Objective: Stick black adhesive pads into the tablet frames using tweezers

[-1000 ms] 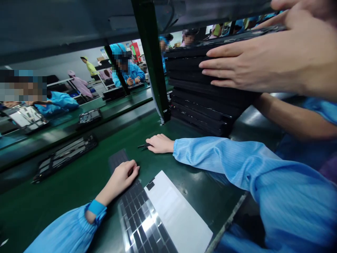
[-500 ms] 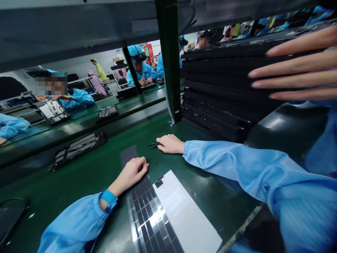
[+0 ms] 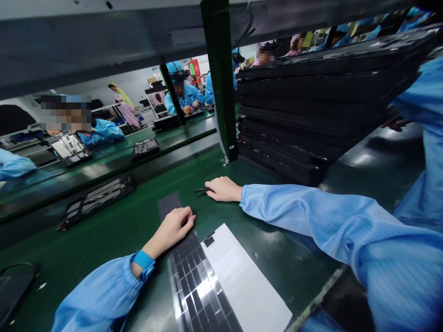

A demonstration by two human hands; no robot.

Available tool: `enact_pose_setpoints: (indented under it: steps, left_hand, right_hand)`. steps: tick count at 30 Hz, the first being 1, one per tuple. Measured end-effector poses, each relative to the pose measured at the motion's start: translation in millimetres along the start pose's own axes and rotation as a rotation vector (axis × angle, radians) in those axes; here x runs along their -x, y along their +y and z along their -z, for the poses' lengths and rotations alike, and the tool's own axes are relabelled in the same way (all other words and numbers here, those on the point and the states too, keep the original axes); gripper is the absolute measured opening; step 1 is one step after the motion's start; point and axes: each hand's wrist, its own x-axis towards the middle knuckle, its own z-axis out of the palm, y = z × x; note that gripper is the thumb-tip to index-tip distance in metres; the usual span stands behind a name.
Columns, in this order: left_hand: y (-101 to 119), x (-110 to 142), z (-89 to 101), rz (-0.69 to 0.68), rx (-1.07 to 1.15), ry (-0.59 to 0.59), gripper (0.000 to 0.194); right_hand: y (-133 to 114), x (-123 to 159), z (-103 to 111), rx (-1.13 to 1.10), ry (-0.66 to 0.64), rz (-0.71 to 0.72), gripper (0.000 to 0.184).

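Note:
My right hand [image 3: 223, 189] rests low over the green table, its fingers closed round slim, pointed black tweezers [image 3: 201, 189] whose tip points left. My left hand [image 3: 176, 225] lies with curled fingers at the upper end of a clear sheet of black rectangular stickers [image 3: 194, 272]; its fingertips are hidden, so I cannot make out what they hold. Beyond that hand shows a dark striped strip [image 3: 169, 204]. Beside the sticker sheet lies a white sheet [image 3: 247, 276] bearing a few small black pieces [image 3: 209, 240] near its top corner.
A tall stack of black trays or panels [image 3: 287, 110] stands at right, with a co-worker's blue sleeve [image 3: 429, 138] beyond. A green post [image 3: 219, 83] rises ahead. A flat device frame [image 3: 97, 203] lies left. Across the line sit co-workers in blue. A dark object [image 3: 15, 290] is lower left.
The co-worker's outstretched hand at upper right has withdrawn from the stack. The device frame at left has shifted slightly left, the one behind it slightly right. My hands have stayed put.

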Motion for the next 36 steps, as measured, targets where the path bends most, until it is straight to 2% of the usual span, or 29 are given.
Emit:
enact_pose_setpoints:
  steps: [36]
  left_hand:
    - [-1.5,-0.2,-0.9,0.019,0.034,-0.025,0.030]
  right_hand:
    - [1.1,-0.8,-1.0,0.001,0.011,0.007,0.029]
